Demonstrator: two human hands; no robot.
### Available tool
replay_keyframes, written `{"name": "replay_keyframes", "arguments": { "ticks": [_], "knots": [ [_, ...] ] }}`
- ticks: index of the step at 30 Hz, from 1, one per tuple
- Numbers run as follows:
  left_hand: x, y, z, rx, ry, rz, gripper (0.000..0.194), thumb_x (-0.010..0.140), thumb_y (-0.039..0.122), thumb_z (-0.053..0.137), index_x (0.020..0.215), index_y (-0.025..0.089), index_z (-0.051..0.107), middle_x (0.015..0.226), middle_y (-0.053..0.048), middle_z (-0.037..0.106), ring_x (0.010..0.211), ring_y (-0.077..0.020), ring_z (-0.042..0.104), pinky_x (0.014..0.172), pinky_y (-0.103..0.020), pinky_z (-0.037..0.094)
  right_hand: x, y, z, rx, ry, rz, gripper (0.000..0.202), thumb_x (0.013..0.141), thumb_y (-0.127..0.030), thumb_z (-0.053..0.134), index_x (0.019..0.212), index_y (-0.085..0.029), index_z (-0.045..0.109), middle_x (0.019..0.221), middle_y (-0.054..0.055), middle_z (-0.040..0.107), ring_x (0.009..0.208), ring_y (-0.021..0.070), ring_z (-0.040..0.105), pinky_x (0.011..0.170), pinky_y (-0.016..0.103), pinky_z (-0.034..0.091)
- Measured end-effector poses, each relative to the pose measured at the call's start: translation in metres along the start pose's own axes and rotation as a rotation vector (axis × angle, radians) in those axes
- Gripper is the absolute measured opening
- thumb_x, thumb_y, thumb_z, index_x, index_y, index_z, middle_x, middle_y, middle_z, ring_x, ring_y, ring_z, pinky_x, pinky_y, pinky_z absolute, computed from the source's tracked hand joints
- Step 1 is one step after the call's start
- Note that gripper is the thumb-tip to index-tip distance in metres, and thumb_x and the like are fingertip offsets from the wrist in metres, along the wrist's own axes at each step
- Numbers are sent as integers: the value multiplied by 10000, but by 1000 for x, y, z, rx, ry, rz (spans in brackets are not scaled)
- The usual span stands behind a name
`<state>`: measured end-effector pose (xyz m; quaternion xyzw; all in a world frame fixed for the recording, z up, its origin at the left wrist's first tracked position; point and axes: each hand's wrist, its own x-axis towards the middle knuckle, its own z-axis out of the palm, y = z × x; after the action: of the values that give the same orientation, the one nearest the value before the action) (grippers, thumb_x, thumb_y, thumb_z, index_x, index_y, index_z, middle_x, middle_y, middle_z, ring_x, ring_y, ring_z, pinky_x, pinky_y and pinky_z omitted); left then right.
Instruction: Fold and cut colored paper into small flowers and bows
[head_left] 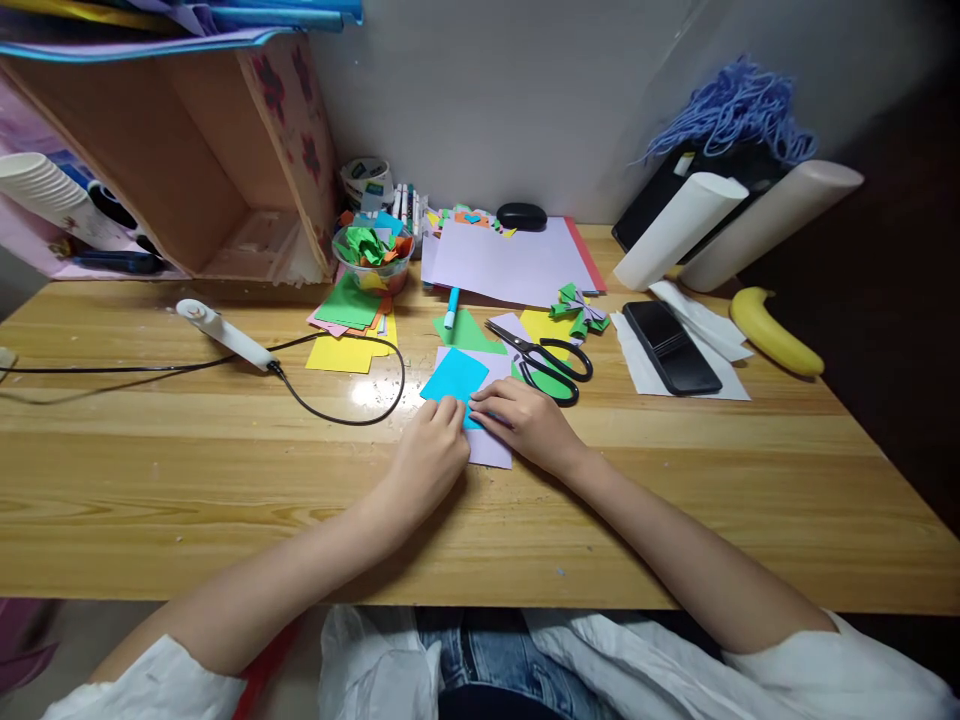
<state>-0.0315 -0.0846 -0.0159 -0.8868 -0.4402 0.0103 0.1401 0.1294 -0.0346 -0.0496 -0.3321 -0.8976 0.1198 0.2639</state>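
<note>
A bright blue square of paper (455,378) lies over a lilac sheet (491,450) on the wooden table. My left hand (431,450) is closed at its lower left edge, fingers curled and fingertips on the paper. From the right, my right hand (529,420) pinches the paper's right side, thumb and fingers close together. Just beyond my right hand, black-handled scissors (544,358) rest partly spread on green and lilac paper. Above the blue square are a green paper piece (472,335) and a small blue-capped glue stick or marker (451,308).
Left of my hands lie a white device (225,335) with a looping black cable and stacked coloured paper (341,352). Behind stands a tub of paper scraps (373,250). A folded paper flower (579,311), phone (671,347) and banana (776,332) are on the right.
</note>
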Motion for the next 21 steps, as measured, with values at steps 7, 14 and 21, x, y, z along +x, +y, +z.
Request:
{"name": "replay_keyframes", "arguments": {
  "ticks": [7, 14, 21],
  "knots": [
    [1, -10, 12, -373, 94, -382, 247, 853, 357, 462, 829, 152, 598, 858, -84, 589, 751, -198, 541, 617, -316, 373, 2, -3, -2, 134, -3, 164, 109, 817, -256, 566, 894, -184, 595, 878, 52, 602, 843, 176, 557, 744, 299, 458],
    [4, -19, 31, -919, 86, -458, 180, 780, 270, 576, 943, 194, 566, 843, -17, 602, 763, -150, 560, 635, -253, 416, 2, -4, 0, 171, 11, 235, 136, 801, -259, 585, 913, -183, 605, 874, 57, 577, 854, 182, 545, 731, 296, 445],
    [4, -21, 22, -890, 231, -361, 79, 802, 235, 540, 813, 179, 595, 801, -21, 581, 726, -135, 524, 640, -251, 401, -1, -4, -8, 239, 128, 164, 53, 810, -202, 566, 828, -190, 614, 790, 32, 617, 764, 154, 553, 691, 286, 440]
  ]
}}
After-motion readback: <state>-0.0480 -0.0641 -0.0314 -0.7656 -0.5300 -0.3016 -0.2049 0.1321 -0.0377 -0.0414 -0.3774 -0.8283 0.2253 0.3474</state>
